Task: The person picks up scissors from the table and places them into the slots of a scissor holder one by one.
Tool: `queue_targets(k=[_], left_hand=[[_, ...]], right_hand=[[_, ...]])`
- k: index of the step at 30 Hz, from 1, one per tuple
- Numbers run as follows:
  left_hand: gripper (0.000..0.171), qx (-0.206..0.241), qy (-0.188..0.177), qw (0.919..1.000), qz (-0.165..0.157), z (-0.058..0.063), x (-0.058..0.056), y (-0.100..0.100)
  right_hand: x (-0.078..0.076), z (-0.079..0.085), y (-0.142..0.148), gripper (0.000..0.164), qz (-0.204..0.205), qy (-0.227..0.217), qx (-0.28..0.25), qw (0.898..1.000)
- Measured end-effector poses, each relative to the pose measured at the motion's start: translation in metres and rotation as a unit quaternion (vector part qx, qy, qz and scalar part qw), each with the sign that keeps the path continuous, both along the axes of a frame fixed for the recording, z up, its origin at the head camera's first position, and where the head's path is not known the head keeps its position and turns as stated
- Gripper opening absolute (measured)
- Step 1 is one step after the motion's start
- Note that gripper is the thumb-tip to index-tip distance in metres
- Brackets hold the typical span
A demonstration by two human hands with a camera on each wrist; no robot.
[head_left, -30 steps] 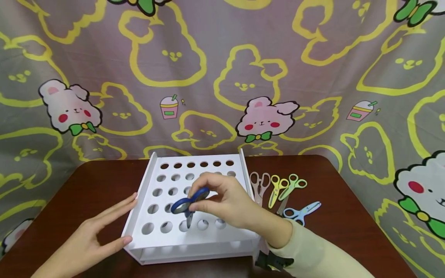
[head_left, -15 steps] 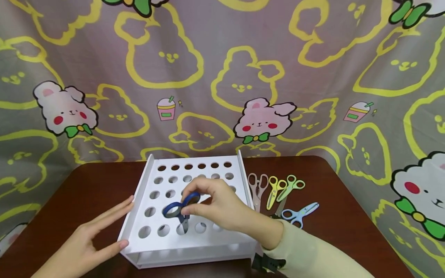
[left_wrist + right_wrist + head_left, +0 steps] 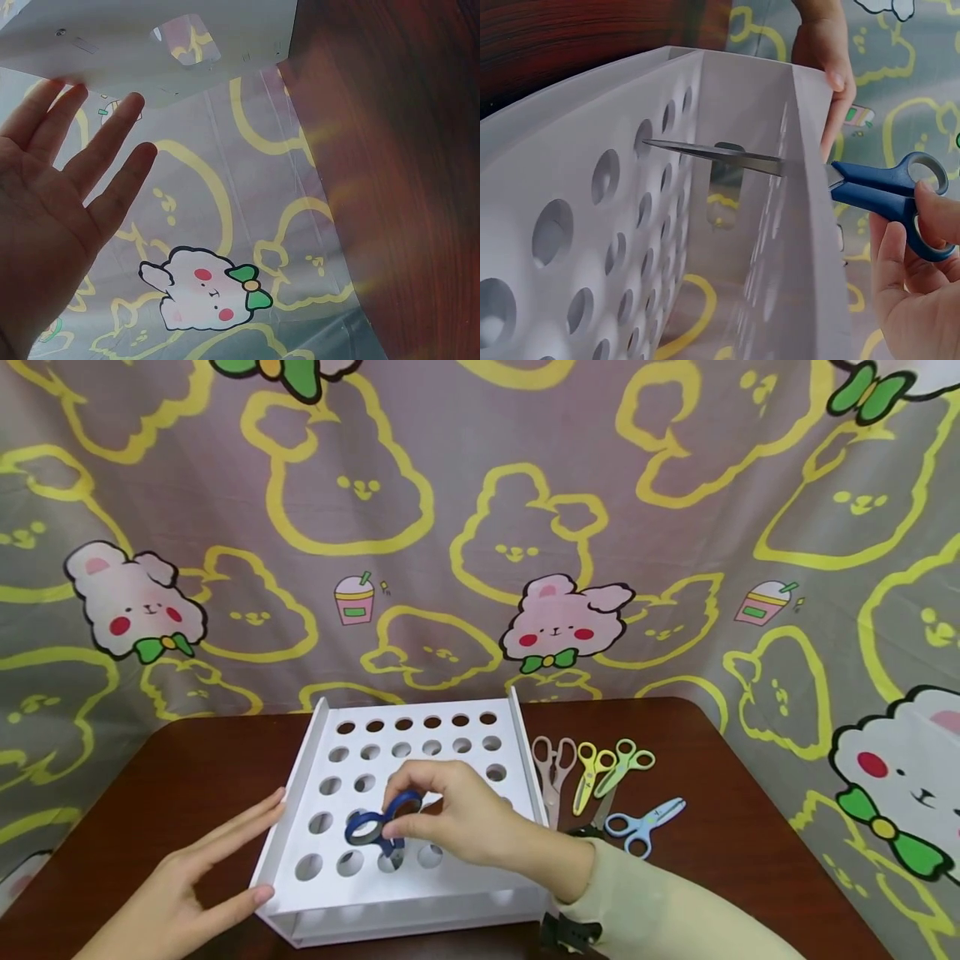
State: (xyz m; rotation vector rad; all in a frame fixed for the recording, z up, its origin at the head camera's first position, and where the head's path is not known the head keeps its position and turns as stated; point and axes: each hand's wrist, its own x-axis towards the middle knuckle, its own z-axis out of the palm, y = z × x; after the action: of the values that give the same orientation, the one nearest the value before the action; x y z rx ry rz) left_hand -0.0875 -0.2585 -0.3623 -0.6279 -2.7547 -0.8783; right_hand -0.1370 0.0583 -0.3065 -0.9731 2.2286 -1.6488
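A white rack (image 3: 330,887) with rows of round holes in its two stacked panels stands on the table. My right hand (image 3: 450,810) pinches a pair of scissors (image 3: 393,846) by the blue handles, over the front row. In the right wrist view, the scissors (image 3: 877,180) pass blades first through the upper panel, their tip at a hole in the lower panel (image 3: 577,142). Whether it enters that hole I cannot tell. With fingers spread, my left hand (image 3: 187,877) rests its fingertips on the rack's left side wall; the left wrist view shows this hand (image 3: 52,187) too.
Right of the rack lie greyish-brown scissors (image 3: 553,789), yellow scissors (image 3: 587,787), green scissors (image 3: 617,770) and light blue scissors (image 3: 660,815). Another pair with a metal blade (image 3: 602,814) is partly hidden by my right arm. A patterned curtain (image 3: 420,560) hangs behind the table (image 3: 697,768).
My right hand has lowered the blue-handled scissors, and the blades have sunk into a front-row hole. My left hand stays at the rack's side; the whole view has shifted slightly.
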Motion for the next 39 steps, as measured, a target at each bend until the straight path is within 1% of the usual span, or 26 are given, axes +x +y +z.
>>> queue_targets(k=[3, 7, 10, 12, 15, 22, 29, 33, 37, 39], left_hand=[[0.079, -0.001, -0.003, 1.0000, 0.004, 0.000, 0.001, 0.001], [0.080, -0.001, 0.006, 1.0000, 0.001, 0.000, 0.001, 0.000], [0.080, 0.003, 0.017, 0.9998, -0.007, -0.001, 0.002, 0.000], [0.081, 0.003, 0.018, 0.9998, -0.006, -0.001, 0.002, -0.001], [0.081, 0.003, 0.014, 0.9999, -0.004, -0.002, 0.002, -0.002], [0.079, -0.017, -0.015, 0.9995, 0.024, -0.002, 0.001, -0.002], [0.080, -0.006, -0.002, 0.9999, 0.008, 0.002, 0.002, 0.000], [0.080, -0.004, 0.000, 1.0000, 0.007, 0.004, 0.002, 0.001], [0.080, 0.003, 0.009, 0.9999, -0.002, 0.003, 0.002, 0.001], [0.080, 0.002, 0.011, 0.9999, -0.002, 0.003, 0.002, 0.001]], right_hand=[[0.000, -0.002, 0.000, 0.012, -0.002, -0.003, 0.007, 1.000], [-0.001, -0.004, -0.001, 0.011, -0.004, -0.007, 0.011, 1.000], [-0.001, -0.006, -0.003, 0.011, -0.003, -0.015, 0.017, 1.000], [-0.002, -0.007, -0.004, 0.011, -0.001, -0.019, 0.021, 1.000], [-0.002, -0.009, -0.004, 0.012, 0.002, -0.019, 0.022, 1.000], [-0.004, -0.011, -0.004, 0.010, -0.004, -0.017, 0.031, 0.999], [-0.004, -0.011, -0.001, 0.010, -0.010, -0.007, 0.036, 0.999], [-0.005, -0.010, -0.001, 0.010, -0.007, -0.004, 0.036, 0.999], [-0.006, -0.011, -0.001, 0.011, -0.004, -0.011, 0.038, 0.999], [-0.006, -0.011, -0.001, 0.011, -0.005, -0.018, 0.039, 0.999]])
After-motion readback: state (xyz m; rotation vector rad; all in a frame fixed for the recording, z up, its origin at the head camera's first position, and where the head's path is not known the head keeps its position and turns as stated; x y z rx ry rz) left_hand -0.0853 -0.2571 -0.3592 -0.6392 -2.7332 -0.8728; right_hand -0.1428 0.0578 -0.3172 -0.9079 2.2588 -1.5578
